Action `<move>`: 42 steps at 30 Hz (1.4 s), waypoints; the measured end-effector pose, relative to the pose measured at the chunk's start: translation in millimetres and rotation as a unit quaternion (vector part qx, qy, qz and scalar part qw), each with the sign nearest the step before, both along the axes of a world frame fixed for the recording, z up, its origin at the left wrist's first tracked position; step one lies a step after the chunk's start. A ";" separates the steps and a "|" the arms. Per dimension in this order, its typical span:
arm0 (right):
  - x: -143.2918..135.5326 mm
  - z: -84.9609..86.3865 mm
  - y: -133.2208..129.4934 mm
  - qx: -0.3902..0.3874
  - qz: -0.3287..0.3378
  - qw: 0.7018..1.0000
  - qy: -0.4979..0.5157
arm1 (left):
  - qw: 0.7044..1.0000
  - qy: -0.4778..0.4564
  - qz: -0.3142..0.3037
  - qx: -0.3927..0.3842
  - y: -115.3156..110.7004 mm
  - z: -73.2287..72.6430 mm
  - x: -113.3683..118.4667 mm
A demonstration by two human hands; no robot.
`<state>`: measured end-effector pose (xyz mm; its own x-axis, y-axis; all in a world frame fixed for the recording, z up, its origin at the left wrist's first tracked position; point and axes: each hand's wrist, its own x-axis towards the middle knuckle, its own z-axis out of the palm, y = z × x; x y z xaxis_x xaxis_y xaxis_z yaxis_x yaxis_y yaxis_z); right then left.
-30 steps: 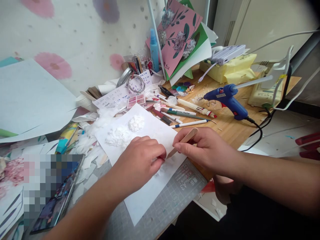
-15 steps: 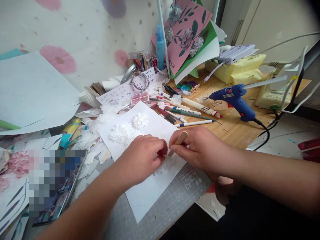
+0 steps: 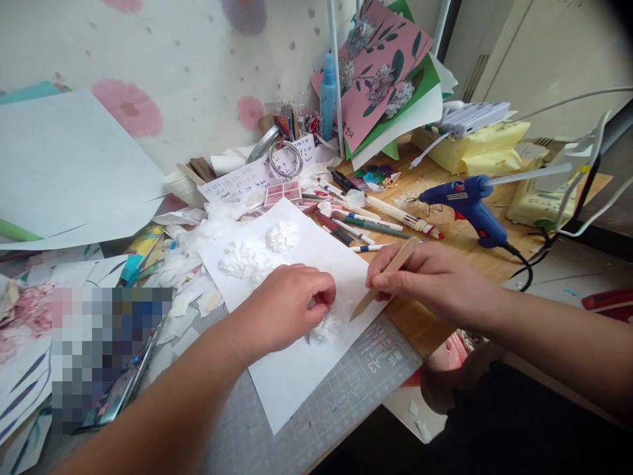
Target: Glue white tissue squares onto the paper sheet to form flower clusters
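Between the thumb and fingers of my right hand (image 3: 420, 277) is a wooden craft stick (image 3: 393, 270), slanting with its narrow end down near the paper. My left hand (image 3: 291, 307) is closed in a pinch just above a small white ruffled paper flower (image 3: 324, 330); whatever its fingertips hold is hidden. Both hands are over a white sheet of paper (image 3: 291, 389), which lies at an angle on a grey cutting mat (image 3: 341, 396). Two fuller clusters of white paper petals, a larger one (image 3: 242, 258) and a rounder one (image 3: 282, 235), rest on the sheet beyond my left hand.
A blue hot glue gun (image 3: 465, 198) stands at the right with its cord trailing. Markers (image 3: 370, 221) and a pink palette (image 3: 283, 193) lie behind the sheet. Torn white scraps (image 3: 182, 277) are heaped at the left. A pink floral card (image 3: 380, 72) leans at the back.
My right hand has moved right, away from my left hand, and the stick now shows its pointed lower end. My left hand stays pinched over the small flower. The view has shifted slightly.
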<state>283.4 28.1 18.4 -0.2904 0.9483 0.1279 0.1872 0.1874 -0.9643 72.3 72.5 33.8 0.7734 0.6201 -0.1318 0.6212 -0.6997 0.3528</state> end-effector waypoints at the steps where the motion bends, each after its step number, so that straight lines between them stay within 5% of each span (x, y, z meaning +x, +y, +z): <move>1: -1.1 0.4 -2.1 0.001 0.021 1.000 -0.024 | 1.000 0.000 0.000 0.000 0.0 -0.1 -0.5; 5: -6.8 -0.6 -5.4 0.024 0.052 0.996 -0.066 | 1.000 0.000 0.003 -0.010 -0.3 0.7 -1.7; 14: -8.7 -2.8 1.0 0.031 0.008 0.998 -0.054 | 0.998 -0.024 0.034 -0.052 -0.6 5.8 0.4; 18: -6.7 -6.0 1.1 0.006 -0.004 0.999 -0.037 | 0.989 -0.068 0.132 0.009 7.0 1.1 -5.6; 23: 1.7 -6.2 5.8 -0.047 -0.062 0.988 0.133 | 0.969 -0.059 0.223 0.090 24.2 -9.4 -13.6; 32: 6.9 -0.9 8.6 -0.030 -0.101 0.985 0.138 | 0.983 -0.032 0.163 0.074 31.7 -13.8 11.5; 42: 12.3 -0.3 3.9 -0.011 -0.113 0.987 0.116 | 0.981 -0.098 0.167 0.019 14.6 7.6 10.6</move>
